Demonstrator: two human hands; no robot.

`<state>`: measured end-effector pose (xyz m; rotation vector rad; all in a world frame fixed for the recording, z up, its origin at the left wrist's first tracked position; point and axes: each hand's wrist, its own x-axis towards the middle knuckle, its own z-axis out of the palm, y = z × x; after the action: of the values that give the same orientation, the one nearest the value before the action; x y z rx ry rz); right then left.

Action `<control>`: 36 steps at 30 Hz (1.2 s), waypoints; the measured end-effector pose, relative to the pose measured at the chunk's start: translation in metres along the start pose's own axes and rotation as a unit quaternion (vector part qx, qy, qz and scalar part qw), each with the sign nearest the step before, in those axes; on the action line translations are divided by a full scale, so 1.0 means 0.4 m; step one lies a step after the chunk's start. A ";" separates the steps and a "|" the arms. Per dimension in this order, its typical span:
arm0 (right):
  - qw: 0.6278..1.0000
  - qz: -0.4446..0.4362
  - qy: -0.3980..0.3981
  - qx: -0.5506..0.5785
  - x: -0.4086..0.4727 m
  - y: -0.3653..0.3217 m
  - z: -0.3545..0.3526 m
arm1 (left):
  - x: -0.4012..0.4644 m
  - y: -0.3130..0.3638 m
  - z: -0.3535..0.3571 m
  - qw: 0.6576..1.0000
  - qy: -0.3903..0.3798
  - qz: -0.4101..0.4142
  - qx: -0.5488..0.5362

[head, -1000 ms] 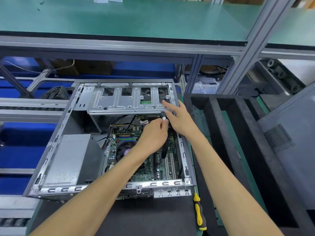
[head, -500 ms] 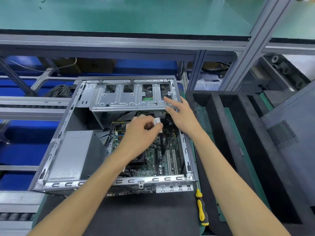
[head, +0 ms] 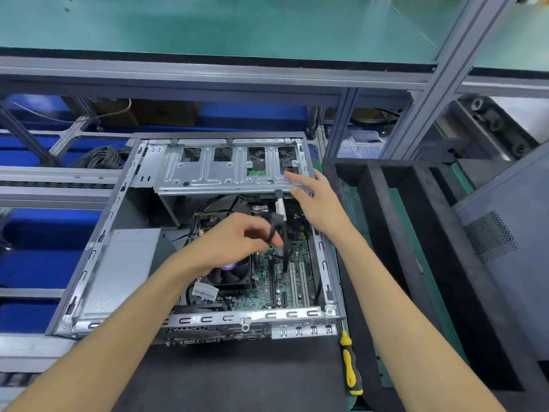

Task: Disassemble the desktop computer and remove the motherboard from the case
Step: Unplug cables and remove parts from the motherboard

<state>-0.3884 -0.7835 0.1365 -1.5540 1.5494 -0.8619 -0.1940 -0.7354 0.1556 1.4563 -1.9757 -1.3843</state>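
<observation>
An open desktop case point(head: 98, 251) lies on its side on a black mat. Inside lies the green motherboard point(head: 261, 289) with a black CPU fan point(head: 234, 276). A silver power supply point(head: 118, 269) fills the left part. A metal drive cage point(head: 225, 171) spans the far end. My left hand point(head: 234, 242) hovers over the board and pinches a black cable point(head: 277, 230) that runs up to a plug under the cage. My right hand point(head: 315, 200) rests with straight fingers on the cage's right end.
A yellow and black screwdriver point(head: 349, 364) lies on the mat right of the case. A black foam tray point(head: 416, 263) with long slots stands to the right, and a grey side panel point(head: 511, 233) beyond it. A green shelf point(head: 237, 28) hangs overhead.
My left hand has pulled back from under the drive cage toward the CPU fan, and now pinches the black cable. My right hand has stayed on the cage's right end.
</observation>
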 end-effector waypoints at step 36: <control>0.999 -0.004 0.030 0.031 -0.056 0.023 0.004 | 0.064 0.016 0.192 0.952 -0.277 0.011 0.128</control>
<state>-0.3923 -0.7607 0.1289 -1.5032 1.5463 -0.9591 -0.2634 -0.7185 0.1173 1.2235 -2.5864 -1.7204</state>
